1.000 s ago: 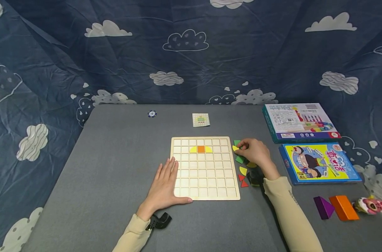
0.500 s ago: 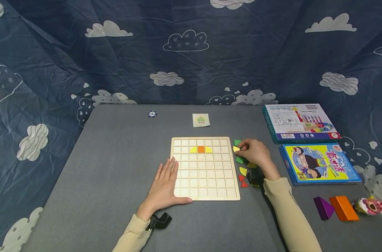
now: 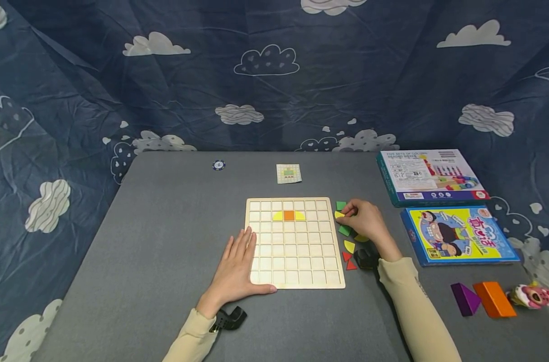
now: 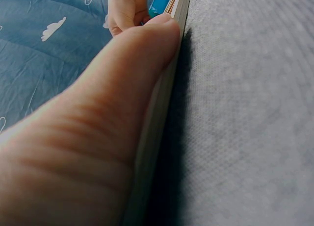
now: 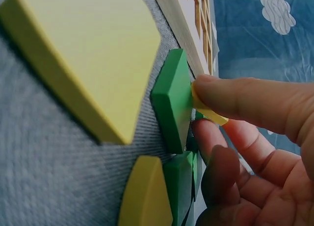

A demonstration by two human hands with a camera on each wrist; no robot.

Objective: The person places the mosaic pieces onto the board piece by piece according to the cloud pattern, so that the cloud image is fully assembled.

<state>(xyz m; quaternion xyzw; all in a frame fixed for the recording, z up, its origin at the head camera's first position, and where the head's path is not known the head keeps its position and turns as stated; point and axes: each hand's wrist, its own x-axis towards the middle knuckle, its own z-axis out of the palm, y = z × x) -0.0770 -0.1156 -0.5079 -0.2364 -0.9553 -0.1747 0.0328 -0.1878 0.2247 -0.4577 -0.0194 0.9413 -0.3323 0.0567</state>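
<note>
A wooden grid board [image 3: 297, 276] lies on the grey table. On it an orange square [image 3: 289, 215] sits between two yellow quarter-round pieces, the left one [image 3: 278, 216] and the right one [image 3: 300, 216]. My left hand [image 3: 231, 271] rests on the board's left edge, fingers straight, thumb along the front edge. Just right of the board, my right hand [image 3: 367, 218] pinches a yellow piece [image 5: 210, 112] between thumb and fingers; its full outline is partly hidden. Beside that hand lie green pieces [image 5: 172, 103], other yellow pieces [image 3: 349, 246] and red triangles [image 3: 351, 265].
Behind the board lies a small pattern card [image 3: 289, 174], and a poker chip [image 3: 218, 165] is at the back left. Two boxes, one white-topped [image 3: 430, 173] and one blue and yellow [image 3: 460, 234], stand right. Nearer are a purple block [image 3: 465, 299], an orange block [image 3: 494, 299] and a figurine [image 3: 534, 295].
</note>
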